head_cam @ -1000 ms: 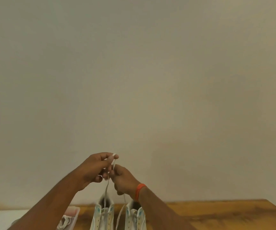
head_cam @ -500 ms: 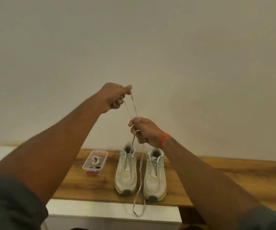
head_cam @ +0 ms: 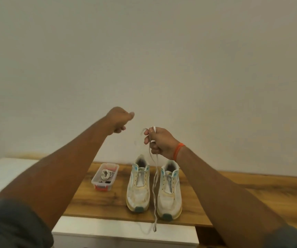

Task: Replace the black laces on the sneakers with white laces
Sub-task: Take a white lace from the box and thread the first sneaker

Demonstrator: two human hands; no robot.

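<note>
From the head view, your right hand [head_cam: 159, 142] is raised with its fingers curled round a white lace [head_cam: 154, 183], which hangs down from your fist between the two sneakers [head_cam: 154, 187] standing on the wooden shelf [head_cam: 233, 197] below both hands. Your left hand [head_cam: 120, 122], up and apart to the left of the right, is curled into a loose fist and seems to hold nothing, though it is blurred. Below that left hand a small clear tray [head_cam: 97, 178] holds a coiled lace [head_cam: 106, 174].
</note>
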